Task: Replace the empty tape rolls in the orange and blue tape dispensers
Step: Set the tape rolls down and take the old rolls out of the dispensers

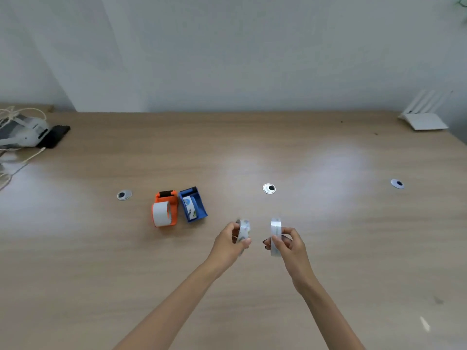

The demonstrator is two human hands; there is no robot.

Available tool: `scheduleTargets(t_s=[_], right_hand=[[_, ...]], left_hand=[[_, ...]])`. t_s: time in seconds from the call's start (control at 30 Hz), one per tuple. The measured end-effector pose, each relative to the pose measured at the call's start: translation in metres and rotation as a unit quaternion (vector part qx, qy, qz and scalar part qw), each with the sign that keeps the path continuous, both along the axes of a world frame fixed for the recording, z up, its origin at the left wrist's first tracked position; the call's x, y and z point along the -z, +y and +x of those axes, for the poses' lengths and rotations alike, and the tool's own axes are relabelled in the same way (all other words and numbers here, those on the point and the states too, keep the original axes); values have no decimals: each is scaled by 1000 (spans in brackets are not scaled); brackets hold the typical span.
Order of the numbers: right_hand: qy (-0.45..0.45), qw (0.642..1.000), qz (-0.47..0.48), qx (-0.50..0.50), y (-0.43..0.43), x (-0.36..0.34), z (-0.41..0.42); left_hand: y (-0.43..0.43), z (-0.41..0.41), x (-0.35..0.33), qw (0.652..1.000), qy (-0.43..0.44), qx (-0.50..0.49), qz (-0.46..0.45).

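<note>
Fingers are pinching: left hand (230,243) is holding a clear tape roll (244,232), right hand (290,245) a second roll (275,234), seemingly thinner, toward the near edge of the tabletop (126,274).

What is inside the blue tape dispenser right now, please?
The blue tape dispenser holds a white printed piece; whether it is a roll or a label is unclear. The floor beneath it is covered.

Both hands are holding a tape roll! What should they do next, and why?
Probably set one roll down on the table. The left hand holds a tape roll and the right hand holds a second tape roll, so neither hand is free. The orange dispenser has a white roll in it, which likely must come out first.
</note>
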State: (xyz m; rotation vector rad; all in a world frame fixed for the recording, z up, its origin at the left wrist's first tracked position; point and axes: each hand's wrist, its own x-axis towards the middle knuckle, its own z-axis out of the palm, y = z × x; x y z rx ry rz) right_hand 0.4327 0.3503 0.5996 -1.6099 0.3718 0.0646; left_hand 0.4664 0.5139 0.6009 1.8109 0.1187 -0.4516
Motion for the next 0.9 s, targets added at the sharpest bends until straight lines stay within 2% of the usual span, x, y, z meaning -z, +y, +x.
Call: scheduleTargets(t_s=[0.17,0.33,0.43,0.6,0.8,0.9], right_hand=[[-2,996,-86,14,24,16,29],[-15,973,-230,-32,28,43,86],[-12,940,-335,-69,22,74,126],[11,885,-450,-121,9,127,171],[7,834,-525,-167,3,171,181],[3,809,-556,-192,2,180,179]], left_hand=[[17,45,8,992,-67,61,90],[16,95,33,951,-130,131,248],[16,129,64,935,-125,156,292],[12,165,114,881,-144,237,382],[8,176,149,833,-155,289,446],[9,178,156,824,-149,309,452]])
